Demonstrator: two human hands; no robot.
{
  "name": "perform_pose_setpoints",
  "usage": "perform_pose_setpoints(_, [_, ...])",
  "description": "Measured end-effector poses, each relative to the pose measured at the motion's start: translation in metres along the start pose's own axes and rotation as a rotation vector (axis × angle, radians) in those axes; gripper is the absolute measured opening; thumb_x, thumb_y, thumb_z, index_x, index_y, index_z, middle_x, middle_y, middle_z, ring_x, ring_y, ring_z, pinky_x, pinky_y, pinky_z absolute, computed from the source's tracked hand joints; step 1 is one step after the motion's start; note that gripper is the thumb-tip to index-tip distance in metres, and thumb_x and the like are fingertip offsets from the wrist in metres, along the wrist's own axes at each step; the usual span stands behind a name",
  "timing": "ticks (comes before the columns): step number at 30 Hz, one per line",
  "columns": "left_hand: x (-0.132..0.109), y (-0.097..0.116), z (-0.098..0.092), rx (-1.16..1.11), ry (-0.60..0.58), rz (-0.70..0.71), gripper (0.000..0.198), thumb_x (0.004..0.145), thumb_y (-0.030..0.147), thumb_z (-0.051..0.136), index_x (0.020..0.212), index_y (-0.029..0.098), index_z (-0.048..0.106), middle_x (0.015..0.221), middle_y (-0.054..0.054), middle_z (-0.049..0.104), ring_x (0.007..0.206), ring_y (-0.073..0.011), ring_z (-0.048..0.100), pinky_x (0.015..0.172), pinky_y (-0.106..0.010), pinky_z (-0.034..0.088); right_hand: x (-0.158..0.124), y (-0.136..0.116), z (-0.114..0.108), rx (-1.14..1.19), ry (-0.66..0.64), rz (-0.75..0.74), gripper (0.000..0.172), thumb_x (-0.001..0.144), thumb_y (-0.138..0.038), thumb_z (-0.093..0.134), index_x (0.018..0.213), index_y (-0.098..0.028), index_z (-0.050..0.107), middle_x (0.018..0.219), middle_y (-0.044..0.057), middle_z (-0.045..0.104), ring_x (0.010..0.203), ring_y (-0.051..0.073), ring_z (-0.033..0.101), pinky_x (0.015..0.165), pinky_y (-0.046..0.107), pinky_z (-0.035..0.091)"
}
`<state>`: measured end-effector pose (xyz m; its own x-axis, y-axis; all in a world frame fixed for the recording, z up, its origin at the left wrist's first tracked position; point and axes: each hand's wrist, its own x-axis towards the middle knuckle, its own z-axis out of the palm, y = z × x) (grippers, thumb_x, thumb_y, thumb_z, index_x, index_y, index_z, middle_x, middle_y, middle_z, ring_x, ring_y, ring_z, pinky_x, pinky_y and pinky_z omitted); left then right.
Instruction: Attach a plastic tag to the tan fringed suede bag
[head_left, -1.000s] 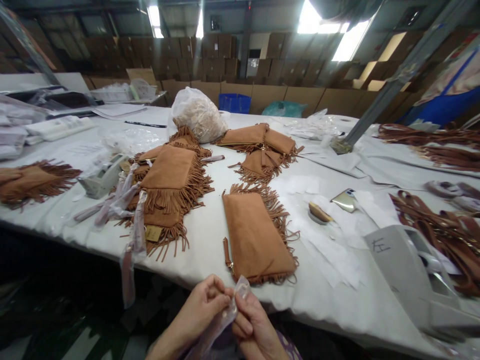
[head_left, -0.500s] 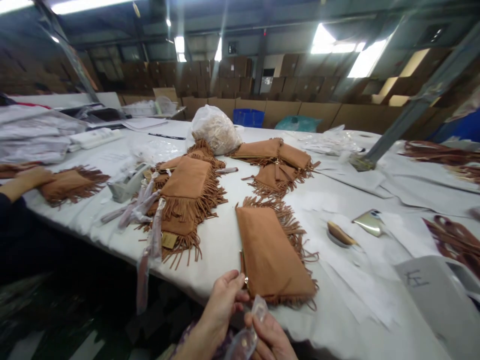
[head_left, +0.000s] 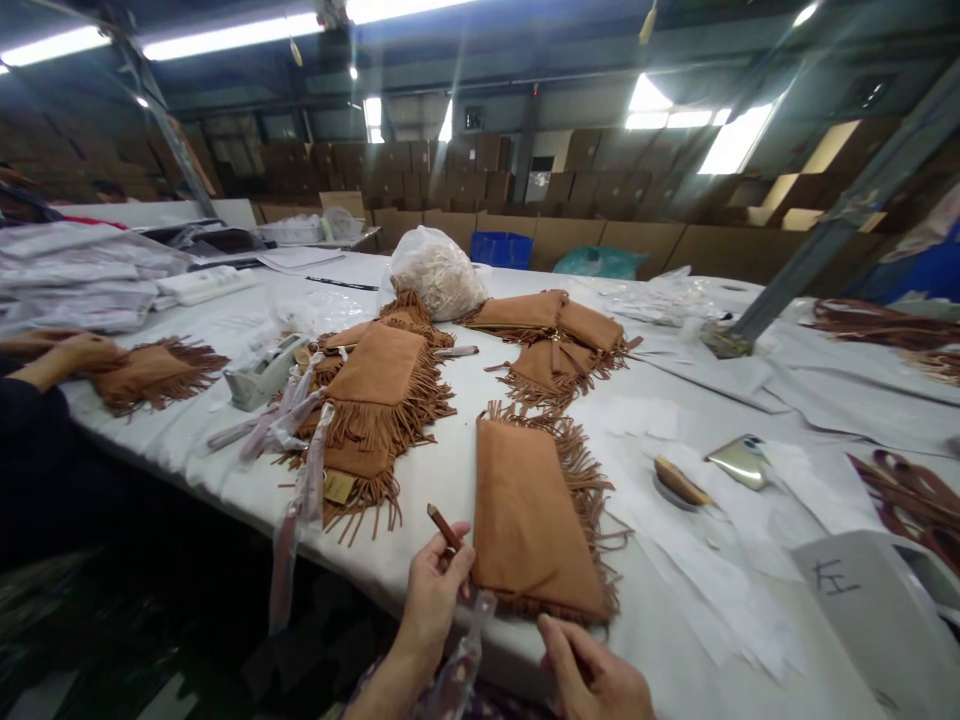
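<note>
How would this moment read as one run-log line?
fringed pouch: lying on white table | left hand: pinching brown pull tab | right hand: close to pouch's near edge | plastic-wrapped strip: between hands

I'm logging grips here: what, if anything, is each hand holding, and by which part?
The left hand pinches the brown pull tab below its upper end, which juts out free. Whether the right hand holds anything cannot be told.

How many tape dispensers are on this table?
2: a grey dispenser left of the stacked fringed pouches, and a marked dispenser, near right on the table. More may be hidden.
</note>
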<state>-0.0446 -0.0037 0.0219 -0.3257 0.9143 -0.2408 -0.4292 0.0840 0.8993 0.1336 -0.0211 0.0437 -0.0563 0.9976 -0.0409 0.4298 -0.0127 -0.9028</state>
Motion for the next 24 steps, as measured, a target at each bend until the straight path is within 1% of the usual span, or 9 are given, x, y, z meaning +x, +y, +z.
perform_pose_setpoints(3, [-0.005, 0.009, 0.000, 0.318, -0.152, 0.204, 0.034, 0.084, 0.047, 0.058, 0.087, 0.014, 0.065, 0.062, 0.001, 0.052, 0.054, -0.0121, 0.046, 0.053, -0.022, 0.037, 0.013, -0.009, -0.003, 0.067, 0.046, -0.100, 0.027, 0.075, -0.045, 0.067, 0.089, -0.022, 0.073, 0.070, 0.004, 0.068, 0.056, 0.018, 0.060, 0.056, 0.027, 0.048])
perform_pose_setpoints(5, [-0.008, 0.015, 0.003, 0.449, -0.301, 0.302, 0.033, 0.088, 0.045, 0.052, 0.079, 0.017, 0.065, 0.072, -0.003, 0.057, 0.064, -0.0151, 0.051, 0.062, -0.023, 0.041, 0.023, -0.017, 0.000, 0.113, 0.024, -0.197, 0.034, 0.073, -0.039, 0.070, 0.104, -0.022, 0.070, 0.081, 0.005, 0.068, 0.065, 0.018, 0.062, 0.062, 0.028, 0.050])
perform_pose_setpoints(7, [-0.010, 0.019, 0.006, 0.542, -0.487, 0.326, 0.031, 0.090, 0.041, 0.048, 0.079, 0.018, 0.065, 0.077, -0.005, 0.061, 0.070, -0.0177, 0.054, 0.069, -0.024, 0.043, 0.029, -0.026, 0.005, 0.121, -0.028, -0.286, 0.046, 0.074, -0.033, 0.071, 0.118, -0.023, 0.063, 0.089, 0.006, 0.067, 0.072, 0.018, 0.062, 0.067, 0.028, 0.050])
perform_pose_setpoints(9, [-0.011, 0.019, 0.009, 0.600, -0.641, 0.326, 0.026, 0.090, 0.035, 0.046, 0.085, 0.020, 0.066, 0.083, -0.007, 0.064, 0.079, -0.0205, 0.057, 0.077, -0.026, 0.044, 0.031, -0.034, 0.008, 0.088, -0.088, -0.382, 0.041, 0.078, -0.027, 0.067, 0.119, -0.024, 0.062, 0.094, 0.005, 0.067, 0.078, 0.018, 0.061, 0.072, 0.028, 0.049])
perform_pose_setpoints(11, [-0.011, 0.015, 0.009, 0.632, -0.707, 0.329, 0.024, 0.090, 0.029, 0.044, 0.090, 0.021, 0.067, 0.091, -0.008, 0.066, 0.087, -0.0224, 0.059, 0.081, -0.028, 0.045, 0.030, -0.038, 0.010, 0.029, -0.128, -0.439, 0.025, 0.082, -0.023, 0.061, 0.105, -0.023, 0.068, 0.088, 0.005, 0.067, 0.080, 0.017, 0.061, 0.075, 0.028, 0.047])
perform_pose_setpoints(13, [-0.010, 0.006, 0.008, 0.641, -0.700, 0.307, 0.023, 0.090, 0.027, 0.044, 0.097, 0.021, 0.066, 0.096, -0.007, 0.067, 0.089, -0.0228, 0.060, 0.081, -0.029, 0.047, 0.029, -0.038, 0.012, -0.011, -0.107, -0.414, 0.015, 0.084, -0.022, 0.057, 0.089, -0.021, 0.071, 0.079, 0.003, 0.065, 0.077, 0.016, 0.060, 0.074, 0.026, 0.045])
perform_pose_setpoints(16, [-0.009, -0.011, 0.002, 0.647, -0.586, 0.284, 0.024, 0.088, 0.029, 0.050, 0.106, 0.023, 0.064, 0.094, -0.005, 0.068, 0.084, -0.0221, 0.061, 0.076, -0.028, 0.049, 0.027, -0.032, 0.014, 0.007, 0.024, -0.303, 0.011, 0.083, -0.024, 0.060, 0.080, -0.020, 0.070, 0.072, 0.001, 0.064, 0.070, 0.014, 0.059, 0.067, 0.024, 0.044])
perform_pose_setpoints(21, [-0.015, -0.034, 0.000, 0.677, -0.379, 0.519, 0.018, 0.085, 0.034, 0.057, 0.095, 0.025, 0.069, 0.086, -0.006, 0.069, 0.084, -0.0230, 0.061, 0.078, -0.029, 0.050, 0.024, -0.016, 0.016, 0.122, 0.139, -0.178, 0.011, 0.080, -0.027, 0.062, 0.081, -0.019, 0.069, 0.074, 0.001, 0.067, 0.066, 0.014, 0.059, 0.062, 0.023, 0.046])
perform_pose_setpoints(24, [-0.020, -0.038, 0.006, 0.595, -0.340, 0.466, 0.021, 0.084, 0.042, 0.057, 0.085, 0.025, 0.069, 0.087, -0.005, 0.069, 0.085, -0.0222, 0.062, 0.080, -0.028, 0.049, 0.022, -0.002, 0.012, 0.050, 0.146, -0.243, 0.018, 0.083, -0.034, 0.060, 0.091, -0.020, 0.068, 0.078, 0.003, 0.069, 0.071, 0.017, 0.062, 0.067, 0.027, 0.049])
